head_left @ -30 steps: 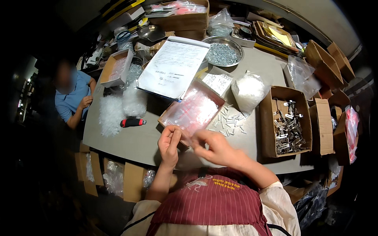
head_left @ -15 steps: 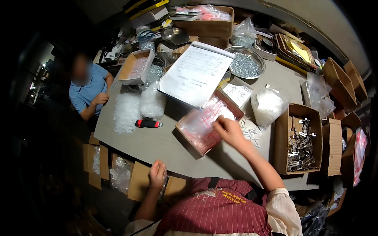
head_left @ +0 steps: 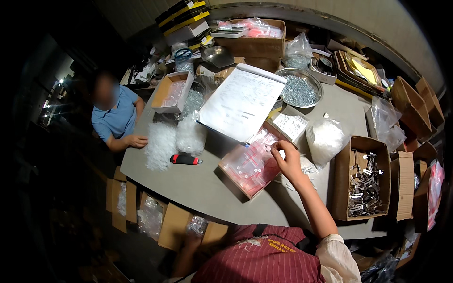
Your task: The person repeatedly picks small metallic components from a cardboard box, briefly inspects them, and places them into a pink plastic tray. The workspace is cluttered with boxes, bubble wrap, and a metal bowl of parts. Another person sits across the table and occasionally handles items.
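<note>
My right hand (head_left: 287, 159) is over the right side of a shallow cardboard box (head_left: 241, 187), thumb and fingers pinched together. What they pinch is too small to make out. In that box lie clear plastic bags (head_left: 236, 162) with red lines, and several small round pieces show on the top one. Below the table's near edge, my left hand (head_left: 191, 244) is in shadow beside an open carton (head_left: 172, 227) holding a bag of small shiny parts (head_left: 197, 225); its fingers are hidden. Small white plugs (head_left: 307, 169) lie to the right of the shallow box.
A clipboard with papers (head_left: 241, 101) leans behind the shallow box. A red-and-black handled tool (head_left: 185, 160) lies left, near white plastic pieces (head_left: 159, 146). On the right stand a bag of white parts (head_left: 325, 139) and a carton of metal clips (head_left: 365, 188). A co-worker (head_left: 115, 115) sits at far left.
My left hand has gone down from the table edge toward the open carton. My right hand remains over the shallow box, now with round pieces showing on the top bag. The co-worker's hand moved onto the table.
</note>
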Demonstrator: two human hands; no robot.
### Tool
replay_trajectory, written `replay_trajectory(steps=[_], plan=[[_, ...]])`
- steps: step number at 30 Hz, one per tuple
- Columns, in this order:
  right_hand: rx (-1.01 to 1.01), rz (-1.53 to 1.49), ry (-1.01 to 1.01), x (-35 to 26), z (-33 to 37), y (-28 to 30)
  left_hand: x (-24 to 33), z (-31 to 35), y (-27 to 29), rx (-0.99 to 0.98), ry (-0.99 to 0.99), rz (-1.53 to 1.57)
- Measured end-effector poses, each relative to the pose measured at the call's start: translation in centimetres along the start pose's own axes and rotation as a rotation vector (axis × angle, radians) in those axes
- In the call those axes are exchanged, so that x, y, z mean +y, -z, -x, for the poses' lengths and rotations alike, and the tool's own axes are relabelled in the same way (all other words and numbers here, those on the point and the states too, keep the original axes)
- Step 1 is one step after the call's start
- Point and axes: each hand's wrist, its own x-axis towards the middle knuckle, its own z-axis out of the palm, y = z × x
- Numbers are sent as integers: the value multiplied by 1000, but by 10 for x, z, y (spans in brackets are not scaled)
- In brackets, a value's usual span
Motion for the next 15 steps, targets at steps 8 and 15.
replay_trajectory(steps=[8, 15], plan=[[-179, -962, -385, -91, 54, 27, 246, -54, 223, 76, -253, 1112], [-364, -958, -454, -93, 107, 29, 324, -44, 230, -512, -274, 1626]])
